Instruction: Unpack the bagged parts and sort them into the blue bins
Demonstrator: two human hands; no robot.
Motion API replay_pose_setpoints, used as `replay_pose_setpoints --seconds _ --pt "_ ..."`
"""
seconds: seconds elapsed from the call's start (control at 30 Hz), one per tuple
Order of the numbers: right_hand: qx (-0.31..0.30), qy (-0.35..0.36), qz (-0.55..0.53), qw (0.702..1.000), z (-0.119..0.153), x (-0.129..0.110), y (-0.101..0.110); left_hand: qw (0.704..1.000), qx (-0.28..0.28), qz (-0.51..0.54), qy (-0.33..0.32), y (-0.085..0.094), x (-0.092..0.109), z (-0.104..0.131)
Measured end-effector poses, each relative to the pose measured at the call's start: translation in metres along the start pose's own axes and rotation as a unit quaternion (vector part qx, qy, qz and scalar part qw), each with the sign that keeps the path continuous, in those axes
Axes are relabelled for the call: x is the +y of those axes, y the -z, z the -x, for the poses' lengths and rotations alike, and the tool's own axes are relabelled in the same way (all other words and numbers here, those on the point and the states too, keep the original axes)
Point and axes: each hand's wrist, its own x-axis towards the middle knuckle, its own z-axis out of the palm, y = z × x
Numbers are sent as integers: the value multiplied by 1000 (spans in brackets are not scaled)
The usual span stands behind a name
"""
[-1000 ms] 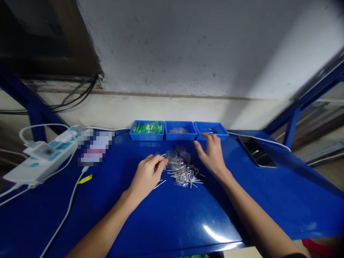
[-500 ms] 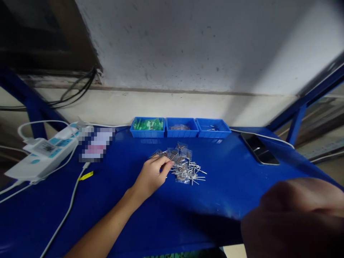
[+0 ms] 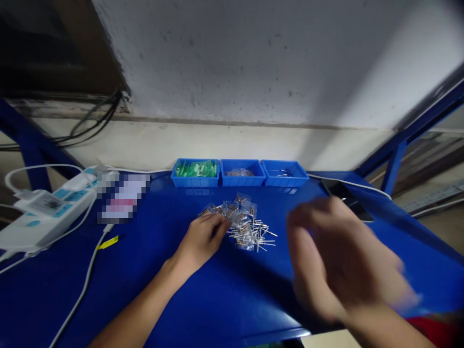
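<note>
My left hand (image 3: 203, 238) is at the left edge of a pile, thumb and fingers brought together; anything in them is hidden. The pile holds small clear plastic bags (image 3: 232, 209) with brownish metal pieces inside, and loose silver pins (image 3: 259, 234) shaped like blind rivets. To the right of the pile and nearer the camera, my right hand (image 3: 348, 256) is raised over the table, fingers curved. Motion blur hides whether it grips anything.
Three blue bins (image 3: 198, 182) stand along the wall, with green packets, clear bags and a few silver pins. A black phone (image 3: 340, 191) lies partly behind my right hand. At left are a white power strip (image 3: 68, 198), cables and a pixelated item (image 3: 125, 198).
My right hand has moved from the lower right corner forward and left, towards the pile, and its fingers now show. My left hand stays at the pile's left edge. The view has shifted slightly.
</note>
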Motion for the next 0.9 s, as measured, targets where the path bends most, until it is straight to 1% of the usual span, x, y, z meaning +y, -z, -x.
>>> replay_pose_setpoints --seconds 0.03,0.07,0.1,0.13,0.2,0.23,0.27,0.3,0.4,0.53,0.6,0.67,0.73,0.77,0.8,0.83,0.9 --pt "29 -1 61 998 -1 20 -12 1000 2 0 -2 0 0 0" --pt "21 -29 138 990 1 44 -23 1000 3 0 -2 -1 0 0" --pt "-6 -79 209 975 6 69 -35 1000 2 -2 -1 -1 0 0" --pt "-39 -137 258 955 14 95 -45 1000 -4 -4 0 -2 0 1" --pt "-104 -233 290 923 32 137 -60 1000 -16 -9 4 -3 0 1" --pt "-127 -267 281 913 40 152 -65 1000 -22 -11 8 -3 0 1" --pt "-148 -286 263 909 48 162 -68 1000 -26 -12 10 -4 -1 1" --pt "-163 -289 250 909 53 168 -70 999 -29 -10 12 -5 -2 1" --pt "-170 -284 223 917 61 171 -70 999 -39 -8 17 -7 -4 1" --pt "-166 -281 188 927 59 173 -63 998 -53 -11 23 -11 -4 0" --pt "-167 -273 191 928 57 174 -60 998 -51 -15 26 -12 -5 0" --pt "-147 -270 214 927 54 169 -57 999 -39 -18 27 -12 -6 -1" --pt "-115 -252 212 937 50 154 -55 999 -16 -21 28 -12 -9 -1" --pt "-111 -230 189 948 49 143 -54 999 -2 -21 28 -12 -10 -1" --pt "-120 -197 150 961 48 129 -54 999 12 -19 29 -12 -11 -1" --pt "-154 -155 97 971 48 115 -54 999 26 -14 32 -12 -12 -1" --pt "-233 -80 33 969 49 87 -56 998 47 4 41 -11 -13 -1"
